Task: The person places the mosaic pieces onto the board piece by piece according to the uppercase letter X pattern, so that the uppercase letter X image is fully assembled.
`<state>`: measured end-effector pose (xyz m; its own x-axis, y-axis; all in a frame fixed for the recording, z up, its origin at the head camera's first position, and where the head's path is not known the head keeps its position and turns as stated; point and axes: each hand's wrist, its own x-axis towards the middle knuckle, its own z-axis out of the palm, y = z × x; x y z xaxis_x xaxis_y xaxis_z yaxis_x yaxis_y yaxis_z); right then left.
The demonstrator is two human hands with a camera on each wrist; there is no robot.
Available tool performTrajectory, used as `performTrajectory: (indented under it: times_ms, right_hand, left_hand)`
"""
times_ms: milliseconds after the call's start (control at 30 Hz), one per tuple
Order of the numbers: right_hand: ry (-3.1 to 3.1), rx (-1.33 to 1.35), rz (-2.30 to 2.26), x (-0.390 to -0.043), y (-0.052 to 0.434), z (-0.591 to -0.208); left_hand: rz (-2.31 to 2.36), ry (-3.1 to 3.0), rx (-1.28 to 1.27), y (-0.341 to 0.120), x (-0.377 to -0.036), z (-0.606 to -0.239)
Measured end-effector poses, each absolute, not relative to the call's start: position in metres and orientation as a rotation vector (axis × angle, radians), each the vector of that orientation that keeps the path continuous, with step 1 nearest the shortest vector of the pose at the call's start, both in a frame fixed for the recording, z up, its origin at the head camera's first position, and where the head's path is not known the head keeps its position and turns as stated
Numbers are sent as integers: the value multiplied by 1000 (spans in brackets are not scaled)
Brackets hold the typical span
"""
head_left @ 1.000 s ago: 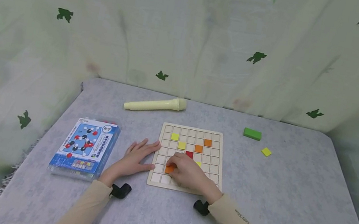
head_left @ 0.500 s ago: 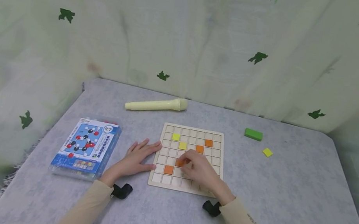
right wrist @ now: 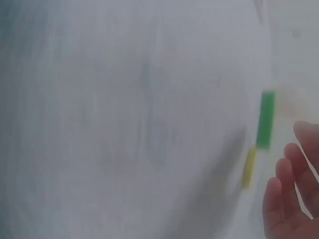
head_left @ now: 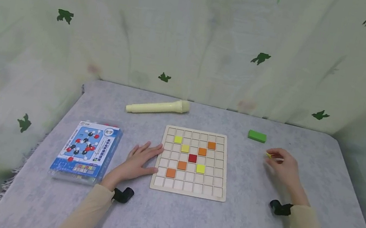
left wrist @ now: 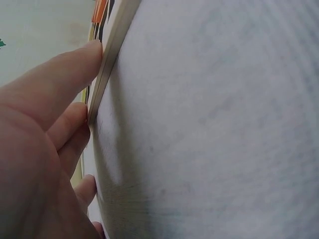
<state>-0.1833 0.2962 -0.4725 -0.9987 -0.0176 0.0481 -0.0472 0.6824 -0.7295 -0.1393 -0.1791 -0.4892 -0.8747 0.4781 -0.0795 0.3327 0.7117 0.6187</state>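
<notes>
A wooden grid board lies in the middle of the grey table and carries several yellow, orange and red square tiles. My left hand rests flat on the table, and its fingertips touch the board's left edge. My right hand is out to the right of the board with its fingers relaxed. Its fingertips are right beside a loose yellow tile, which the hand partly hides. The blurred right wrist view shows that yellow tile a little apart from the fingers.
A green block lies just beyond the yellow tile, near the table's back. A pale yellow cylinder lies behind the board. A blue boxed set sits to the left of my left hand. Patterned curtains close in the table.
My right hand has left the board and moved right to the loose yellow tile. Two orange tiles, the red one and a yellow one now show uncovered. The left hand has stayed put.
</notes>
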Motion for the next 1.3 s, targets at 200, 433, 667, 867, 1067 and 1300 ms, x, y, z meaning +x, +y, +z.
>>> performTrajectory:
  times_ms: [200,433,667,867,1067,1300]
  right_hand:
    - [-2936,-199,1214,-199,317,-480]
    - [-3006,-109,1069,-209,318,-486]
    - [-3044,-17,1035,-203,310,-478]
    - [-2995,298,1113,-184,270,-473]
    - [-2946,634,1099,-156,217,-473]
    - [-2951,930,1024,-131,177,-471]
  left_hand:
    - [885,2702,648,-179,-140,-491]
    - [871,2719,661,-179,-142,-494]
    - [868,2711,650,-179,-142,-494]
    - [864,2712,650,-179,-142,-492]
    - [867,2714,666,-179,-142,-491]
    - [878,2709,657,-178,-142,-490]
